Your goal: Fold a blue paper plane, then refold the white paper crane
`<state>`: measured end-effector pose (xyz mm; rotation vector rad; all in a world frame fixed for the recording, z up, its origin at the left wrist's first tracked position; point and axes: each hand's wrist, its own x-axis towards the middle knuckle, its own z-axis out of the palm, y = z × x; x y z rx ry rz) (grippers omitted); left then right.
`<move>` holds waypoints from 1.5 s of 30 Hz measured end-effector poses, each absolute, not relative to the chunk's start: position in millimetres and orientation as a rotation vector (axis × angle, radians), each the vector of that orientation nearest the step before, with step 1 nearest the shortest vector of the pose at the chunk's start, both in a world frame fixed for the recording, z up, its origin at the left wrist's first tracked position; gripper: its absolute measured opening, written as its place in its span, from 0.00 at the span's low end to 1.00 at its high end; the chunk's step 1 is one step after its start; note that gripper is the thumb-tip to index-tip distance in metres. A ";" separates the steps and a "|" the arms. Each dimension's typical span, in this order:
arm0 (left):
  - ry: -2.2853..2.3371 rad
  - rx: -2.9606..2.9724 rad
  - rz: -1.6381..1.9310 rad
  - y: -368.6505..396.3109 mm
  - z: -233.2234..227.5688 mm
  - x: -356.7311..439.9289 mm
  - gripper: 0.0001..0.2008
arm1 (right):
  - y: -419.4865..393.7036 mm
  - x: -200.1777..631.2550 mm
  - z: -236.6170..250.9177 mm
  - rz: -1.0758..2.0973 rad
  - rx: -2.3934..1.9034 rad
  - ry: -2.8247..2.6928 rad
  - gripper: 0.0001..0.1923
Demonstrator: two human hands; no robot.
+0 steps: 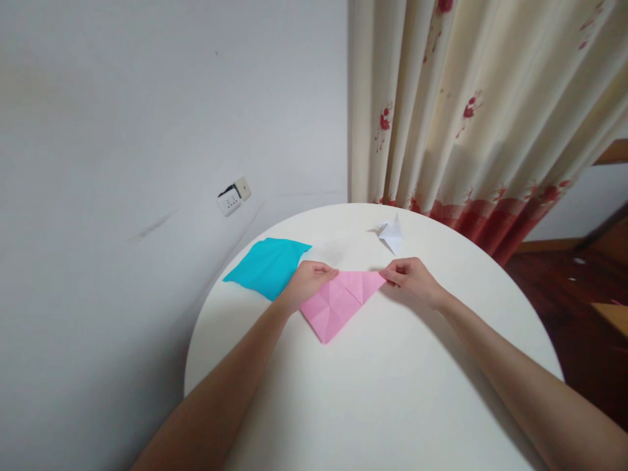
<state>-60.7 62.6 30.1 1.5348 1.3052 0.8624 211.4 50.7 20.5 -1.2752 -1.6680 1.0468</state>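
Note:
A pink sheet of origami paper [338, 304], folded into a triangle and marked with crease lines, is held between my two hands with one point facing me. My left hand [309, 282] pinches its top edge on the left and hides the left corner. At the right corner, the thumb and fingers of my right hand [411, 278] are closed on the paper. Just left of my left hand lies a blue sheet of paper [267, 265], slightly wavy. Beyond my right hand stands a white folded paper crane [391, 235].
The round white table [373, 412] carries all the paper. Behind it rises a pale wall [147, 98] with a power socket [229, 201]. A cream curtain [432, 98] with red flowers hangs behind the table to the right, above a dark wooden floor [549, 307].

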 end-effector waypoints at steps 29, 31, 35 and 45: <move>1.000 1.843 0.492 47.2 32.1 -42.1 0.15 | 27.4 176.6 19.3 1.447 -1.045 -1.881 0.26; 0.978 1.839 0.501 47.0 31.5 -41.8 0.15 | 22.1 171.1 18.6 1.450 -1.036 -1.895 0.25; 0.971 1.817 0.523 47.1 31.0 -41.3 0.13 | 22.1 169.7 17.1 1.449 -1.027 -1.884 0.26; 1.077 1.806 0.588 52.3 36.3 -49.5 0.13 | 26.7 181.4 18.2 1.436 -1.058 -1.925 0.28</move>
